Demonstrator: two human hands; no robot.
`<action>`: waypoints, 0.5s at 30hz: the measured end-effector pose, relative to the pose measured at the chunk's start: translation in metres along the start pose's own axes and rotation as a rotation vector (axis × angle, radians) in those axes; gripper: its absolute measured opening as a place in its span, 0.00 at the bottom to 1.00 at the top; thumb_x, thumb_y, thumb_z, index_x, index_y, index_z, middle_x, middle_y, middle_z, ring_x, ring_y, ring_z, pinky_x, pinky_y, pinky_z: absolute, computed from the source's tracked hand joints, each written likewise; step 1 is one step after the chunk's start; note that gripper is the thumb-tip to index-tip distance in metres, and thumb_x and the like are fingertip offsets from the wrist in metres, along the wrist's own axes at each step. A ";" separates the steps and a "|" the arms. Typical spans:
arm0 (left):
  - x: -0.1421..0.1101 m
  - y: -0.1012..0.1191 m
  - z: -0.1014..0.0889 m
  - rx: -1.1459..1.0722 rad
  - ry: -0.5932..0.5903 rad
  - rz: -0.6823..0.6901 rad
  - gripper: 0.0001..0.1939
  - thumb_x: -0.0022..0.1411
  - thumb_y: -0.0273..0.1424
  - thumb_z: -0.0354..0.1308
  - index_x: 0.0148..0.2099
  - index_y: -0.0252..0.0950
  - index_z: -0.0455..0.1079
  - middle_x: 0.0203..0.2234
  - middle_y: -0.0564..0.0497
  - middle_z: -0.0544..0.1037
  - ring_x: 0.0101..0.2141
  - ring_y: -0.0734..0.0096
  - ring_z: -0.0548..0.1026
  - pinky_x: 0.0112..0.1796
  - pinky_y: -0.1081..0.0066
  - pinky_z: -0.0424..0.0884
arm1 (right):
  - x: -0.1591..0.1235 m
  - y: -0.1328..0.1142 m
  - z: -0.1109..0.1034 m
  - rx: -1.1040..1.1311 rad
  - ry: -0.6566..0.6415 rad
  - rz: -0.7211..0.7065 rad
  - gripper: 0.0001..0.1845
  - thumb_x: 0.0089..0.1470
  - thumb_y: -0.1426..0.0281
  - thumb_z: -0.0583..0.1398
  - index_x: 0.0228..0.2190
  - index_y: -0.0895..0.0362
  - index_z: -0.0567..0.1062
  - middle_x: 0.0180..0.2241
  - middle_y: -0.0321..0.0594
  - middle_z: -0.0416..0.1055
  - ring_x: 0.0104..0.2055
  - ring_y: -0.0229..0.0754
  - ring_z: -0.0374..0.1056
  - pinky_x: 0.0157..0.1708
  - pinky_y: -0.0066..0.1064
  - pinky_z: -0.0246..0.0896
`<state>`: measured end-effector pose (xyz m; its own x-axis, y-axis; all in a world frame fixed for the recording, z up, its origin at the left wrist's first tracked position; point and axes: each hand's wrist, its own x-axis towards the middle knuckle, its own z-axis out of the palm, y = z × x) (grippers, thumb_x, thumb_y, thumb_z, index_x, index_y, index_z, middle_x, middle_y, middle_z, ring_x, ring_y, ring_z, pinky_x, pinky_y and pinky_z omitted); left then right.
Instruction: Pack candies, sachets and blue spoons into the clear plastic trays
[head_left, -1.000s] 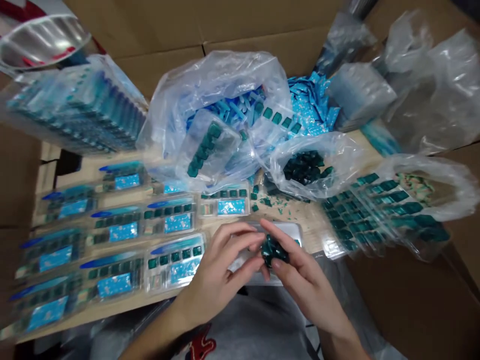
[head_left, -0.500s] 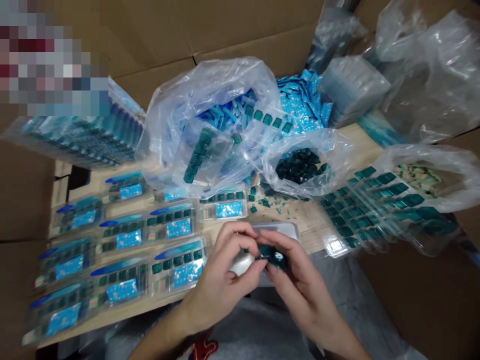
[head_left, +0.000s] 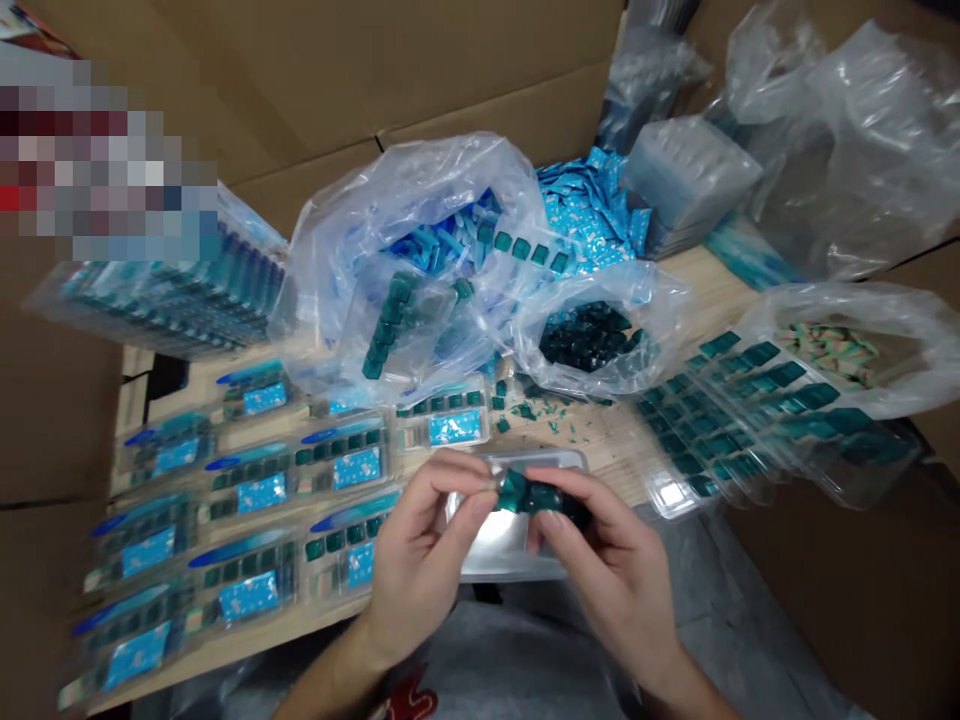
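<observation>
A short row of glossy dark green square pieces is held between both hands above a clear plastic tray. My left hand pinches its left end with thumb and forefinger. Around the right part, my right hand is closed, its thumb in front and fingers behind. The fingers partly hide the pieces. To the left lie several filled clear packs, one a pack with a blue file-like stick, green pieces and a blue sachet.
Behind are a plastic bag of blue sticks, a bag of dark green pieces and a pile of blue sachets. Overlapping trays of green pieces lie right, beside a bag of small striped pieces. Stacked packs stand left.
My hands have moved slightly apart, and more of the green row shows between them. The tray beneath is more exposed. The whole view has shifted slightly.
</observation>
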<state>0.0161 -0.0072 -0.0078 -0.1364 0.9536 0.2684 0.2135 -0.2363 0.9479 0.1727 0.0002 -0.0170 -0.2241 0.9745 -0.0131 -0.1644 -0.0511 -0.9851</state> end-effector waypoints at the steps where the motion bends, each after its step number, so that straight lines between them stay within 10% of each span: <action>1: 0.003 -0.001 0.001 0.020 0.026 -0.003 0.03 0.67 0.29 0.56 0.38 0.39 0.69 0.31 0.55 0.74 0.35 0.76 0.75 0.36 0.77 0.72 | 0.000 0.001 0.000 0.070 0.004 0.047 0.13 0.61 0.70 0.61 0.45 0.42 0.77 0.30 0.29 0.76 0.28 0.30 0.70 0.30 0.18 0.66; 8: 0.045 -0.034 0.006 0.436 -0.084 0.093 0.08 0.68 0.27 0.53 0.45 0.40 0.72 0.42 0.49 0.75 0.44 0.67 0.73 0.47 0.64 0.70 | 0.002 0.009 -0.004 0.180 0.104 0.061 0.10 0.62 0.68 0.60 0.44 0.43 0.78 0.23 0.30 0.73 0.25 0.30 0.67 0.26 0.18 0.60; 15: 0.026 -0.006 -0.003 0.138 -0.241 0.047 0.05 0.69 0.34 0.55 0.42 0.41 0.71 0.35 0.52 0.76 0.40 0.72 0.76 0.41 0.74 0.73 | 0.001 0.005 -0.008 -0.116 0.154 -0.200 0.22 0.57 0.80 0.60 0.47 0.42 0.75 0.38 0.29 0.75 0.35 0.30 0.71 0.36 0.20 0.67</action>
<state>0.0087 0.0186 -0.0065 0.1076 0.9629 0.2473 0.3464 -0.2695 0.8986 0.1791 0.0028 -0.0235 -0.0477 0.9849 0.1662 -0.0774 0.1623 -0.9837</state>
